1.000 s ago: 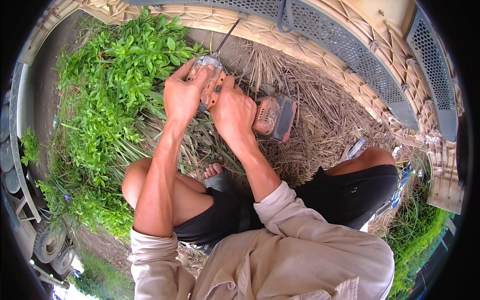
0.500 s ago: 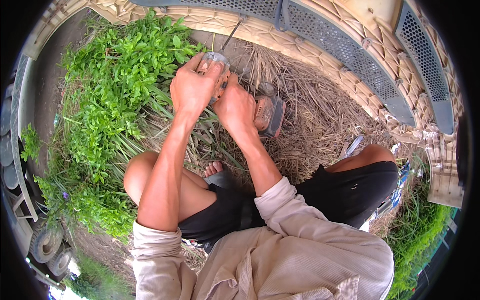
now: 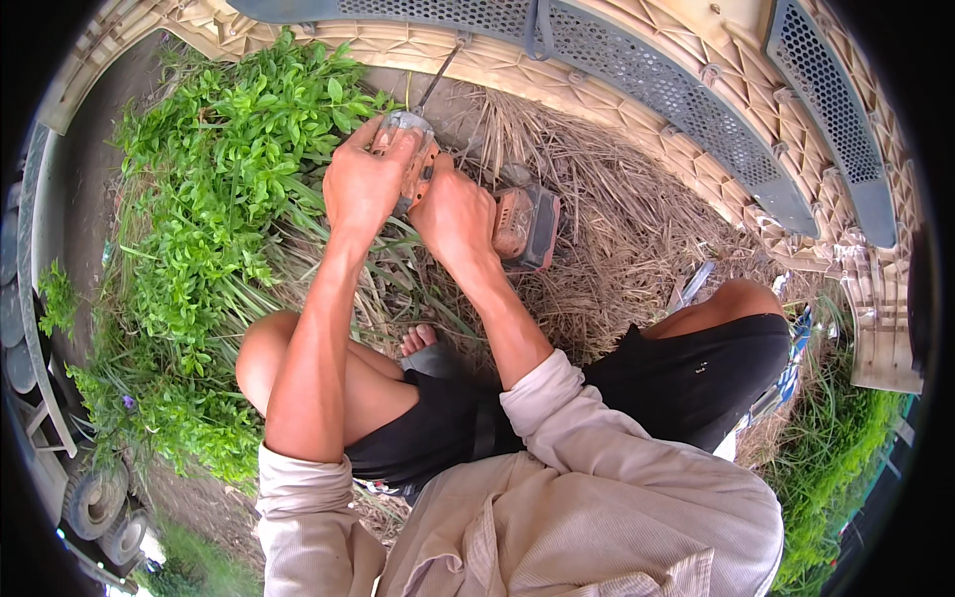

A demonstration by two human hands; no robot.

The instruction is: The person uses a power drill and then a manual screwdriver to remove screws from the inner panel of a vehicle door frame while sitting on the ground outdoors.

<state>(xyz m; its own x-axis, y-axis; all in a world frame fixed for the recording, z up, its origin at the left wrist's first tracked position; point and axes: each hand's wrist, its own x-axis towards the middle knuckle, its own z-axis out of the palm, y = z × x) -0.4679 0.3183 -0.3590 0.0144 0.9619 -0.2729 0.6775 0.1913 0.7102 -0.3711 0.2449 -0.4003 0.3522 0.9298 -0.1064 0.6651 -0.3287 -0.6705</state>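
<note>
Both of my hands grip an orange and grey cordless drill [image 3: 420, 171], worn and dusty. My left hand [image 3: 360, 189] wraps round its front end, just behind the chuck. Closed round the handle is my right hand [image 3: 455, 217], and the dark-sided battery pack [image 3: 530, 227] sticks out to its right. A long thin bit [image 3: 438, 80] runs from the chuck up to the lower edge of the beige ribbed plastic panel [image 3: 398, 47]. Whether its tip sits in a fastener there is too small to tell. My fingers hide much of the drill's body and its trigger.
Grey perforated mesh strips [image 3: 637, 85] are set in the curved panel, with a grey strap [image 3: 539, 30] hanging over one. Leafy green plants [image 3: 229, 159] grow at the left. Dry straw [image 3: 607, 229] covers ground under the drill. Wheels [image 3: 99, 497] stand at the lower left.
The drill and both hands have shifted slightly left in the view, and the panel shows a similar leftward shift. Both hands keep their hold on the drill.
</note>
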